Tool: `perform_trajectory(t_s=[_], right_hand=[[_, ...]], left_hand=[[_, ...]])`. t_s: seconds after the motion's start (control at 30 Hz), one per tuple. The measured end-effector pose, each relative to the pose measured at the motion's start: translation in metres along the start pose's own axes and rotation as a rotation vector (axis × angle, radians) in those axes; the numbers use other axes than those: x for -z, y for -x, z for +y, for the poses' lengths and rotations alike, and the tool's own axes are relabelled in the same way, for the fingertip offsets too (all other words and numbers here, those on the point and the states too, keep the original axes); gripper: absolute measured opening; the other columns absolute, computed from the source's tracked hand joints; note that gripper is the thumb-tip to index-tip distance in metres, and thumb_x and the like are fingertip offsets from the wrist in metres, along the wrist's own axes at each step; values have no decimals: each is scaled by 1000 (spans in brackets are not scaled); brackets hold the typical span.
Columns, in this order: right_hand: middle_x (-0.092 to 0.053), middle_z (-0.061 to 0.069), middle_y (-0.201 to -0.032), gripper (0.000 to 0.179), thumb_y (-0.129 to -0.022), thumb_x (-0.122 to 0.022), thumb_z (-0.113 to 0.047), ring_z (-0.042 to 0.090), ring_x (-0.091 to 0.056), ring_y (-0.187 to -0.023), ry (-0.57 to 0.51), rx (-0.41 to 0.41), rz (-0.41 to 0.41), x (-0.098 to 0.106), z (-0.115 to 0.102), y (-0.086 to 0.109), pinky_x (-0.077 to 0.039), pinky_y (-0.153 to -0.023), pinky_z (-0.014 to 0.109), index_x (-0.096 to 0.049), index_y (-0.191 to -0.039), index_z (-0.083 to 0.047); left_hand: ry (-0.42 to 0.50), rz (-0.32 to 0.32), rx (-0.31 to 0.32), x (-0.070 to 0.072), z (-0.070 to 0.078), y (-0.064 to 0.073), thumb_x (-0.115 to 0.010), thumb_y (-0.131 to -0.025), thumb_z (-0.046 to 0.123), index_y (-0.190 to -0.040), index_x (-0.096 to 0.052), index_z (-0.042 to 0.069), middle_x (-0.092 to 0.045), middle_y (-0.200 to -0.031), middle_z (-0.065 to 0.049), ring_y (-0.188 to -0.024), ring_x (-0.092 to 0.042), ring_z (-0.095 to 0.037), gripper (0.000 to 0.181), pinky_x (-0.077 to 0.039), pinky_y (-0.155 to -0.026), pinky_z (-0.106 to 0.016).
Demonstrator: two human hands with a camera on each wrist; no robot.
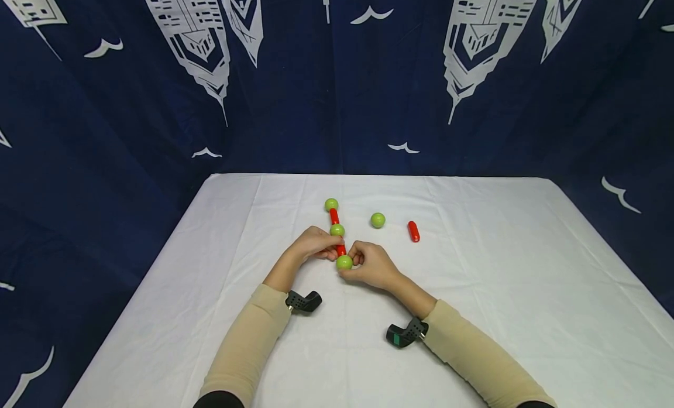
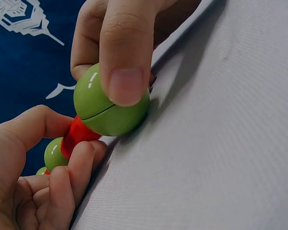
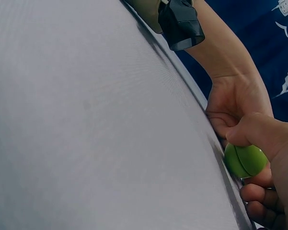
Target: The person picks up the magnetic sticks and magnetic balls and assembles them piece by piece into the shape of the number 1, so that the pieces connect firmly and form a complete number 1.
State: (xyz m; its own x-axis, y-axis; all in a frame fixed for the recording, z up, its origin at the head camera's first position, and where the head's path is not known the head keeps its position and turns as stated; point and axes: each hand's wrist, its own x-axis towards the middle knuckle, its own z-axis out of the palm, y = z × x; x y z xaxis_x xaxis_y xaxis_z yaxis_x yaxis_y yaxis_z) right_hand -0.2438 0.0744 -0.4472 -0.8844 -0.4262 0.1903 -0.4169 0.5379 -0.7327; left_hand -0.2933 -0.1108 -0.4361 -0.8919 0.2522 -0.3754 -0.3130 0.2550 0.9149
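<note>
A chain of green balls and red rods runs across the white cloth in the head view. My right hand (image 1: 375, 266) pinches the nearest green ball (image 1: 344, 263) between thumb and fingers. Just behind that ball, my left hand (image 1: 316, 243) grips the red rod (image 2: 80, 137) that touches it. The middle green ball (image 1: 337, 230) lies beyond the left fingertips, followed by another red rod (image 1: 334, 216) and the far green ball (image 1: 331, 204). A dark seam line crosses the pinched ball in both wrist views. Whether rod and ball are joined inside is hidden.
A loose green ball (image 1: 378, 220) lies right of the chain, and a loose red rod (image 1: 413, 231) farther right. White cloth (image 1: 500, 279) covers the table. A dark blue curtain (image 1: 337, 103) with white prints hangs behind it. Both wrists wear black cameras.
</note>
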Motion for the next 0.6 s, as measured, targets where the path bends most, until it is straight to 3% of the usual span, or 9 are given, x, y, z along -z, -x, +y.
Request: perform_trajectory(t_s=[0.37,0.6], right_hand=[[-56,-2,-73,25,-73,-83,-19,11,-50,-65,-30,5,87,-1,4,0,-42,-60,23,-62,-82,-8],[-55,-1,-75,26,-73,-84,-17,12,-49,-66,-46,-7,135,-3,8,0,-42,-59,23,-64,-85,-6]], left_hand=[[16,25,-31,0,0,2,-71,-88,21,-69,-68,1,-61,-52,-2,-45,-58,-3,28,-43,-43,-11],[-43,52,-66,-3,-1,7,-67,-92,22,-77,-68,-4,-61,-55,-2,-47,-59,-3,30,-45,-46,-12]])
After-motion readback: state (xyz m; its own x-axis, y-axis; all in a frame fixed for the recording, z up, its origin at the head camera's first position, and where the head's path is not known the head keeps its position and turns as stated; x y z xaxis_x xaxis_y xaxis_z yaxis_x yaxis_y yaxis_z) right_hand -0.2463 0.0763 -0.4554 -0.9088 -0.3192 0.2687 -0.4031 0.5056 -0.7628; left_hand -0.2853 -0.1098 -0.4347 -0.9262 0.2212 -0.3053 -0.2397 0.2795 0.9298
